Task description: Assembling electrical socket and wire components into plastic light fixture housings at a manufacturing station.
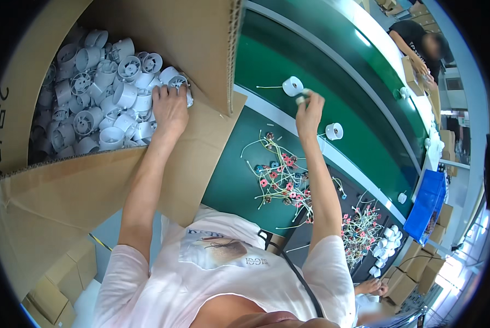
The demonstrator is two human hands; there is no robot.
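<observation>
My left hand reaches into a large cardboard box of white plastic ring-shaped housings. Its fingers are closed over one white housing at the right side of the pile. My right hand hovers over the green conveyor belt, fingers bent and slightly apart, with pale coverings at the tips. Just beyond its fingertips a white round housing rests on the belt, a thin wire trailing to its left. Another white housing sits on the belt to the right of my right wrist.
Small motor-like parts with wires and red pieces lie heaped on the green table, with another wired heap farther right. Beyond are white housings and a blue bin. The box's cardboard flap overlaps the table. Co-workers are at far right and lower right.
</observation>
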